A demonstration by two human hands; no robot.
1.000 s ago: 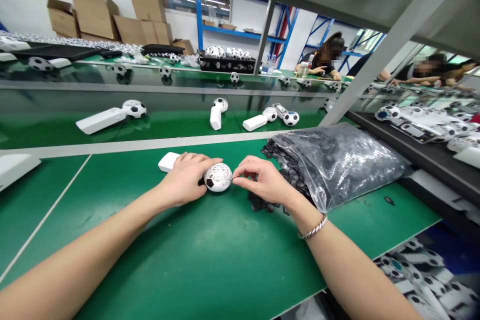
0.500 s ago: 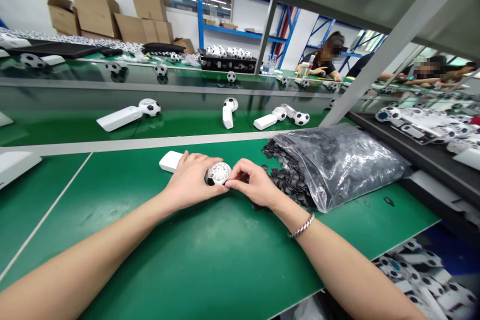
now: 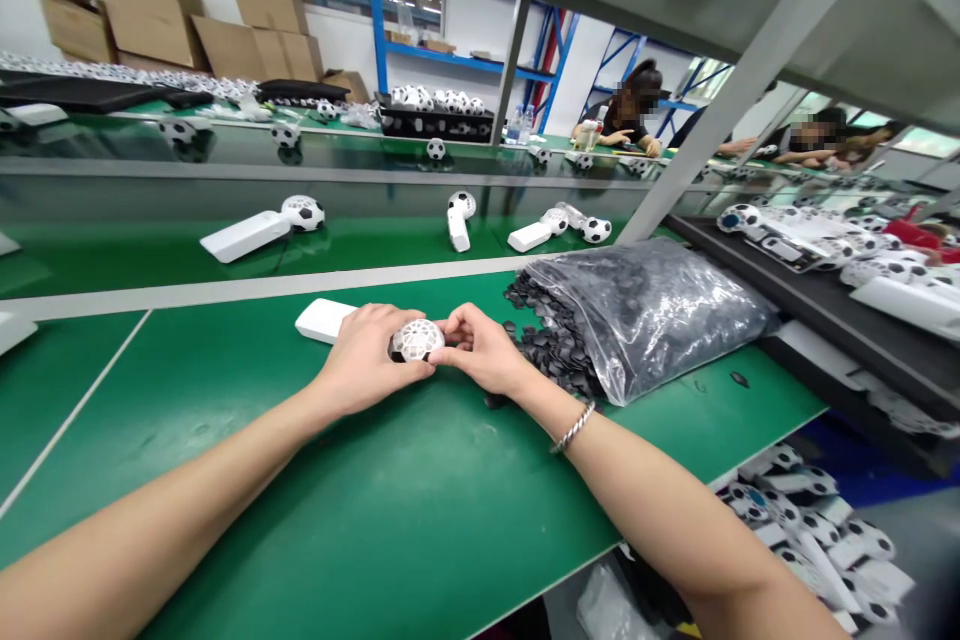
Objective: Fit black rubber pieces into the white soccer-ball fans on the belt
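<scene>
A white handheld fan [image 3: 418, 340] with a football-shaped head lies across the green bench, its round lattice grille facing up toward me. My left hand [image 3: 365, 352] is wrapped round the fan, with fingers over the back and thumb along the front of the head. The white handle sticks out to the left, behind that hand. On the head's right edge my right hand [image 3: 480, 350] grips with thumb in front and bent fingers behind; any small piece between these fingers is hidden. Loose black pieces [image 3: 559, 352] spill from a clear plastic bag [image 3: 660, 310] just right of my right hand.
Beyond a pale strip [image 3: 187, 290], several similar fans [image 3: 255, 232] lie on a green conveyor. A slanted metal post [image 3: 697, 120] rises behind the bag. A black tray [image 3: 817, 300] of fans stands at right; more fans [image 3: 810, 530] lie below the bench. Co-workers [image 3: 626, 115] sit beyond.
My view has shifted slightly. My right thumb and fingers have moved from a pinch at the fan head's lower right edge to a grip round its right side. My left hand keeps its hold.
</scene>
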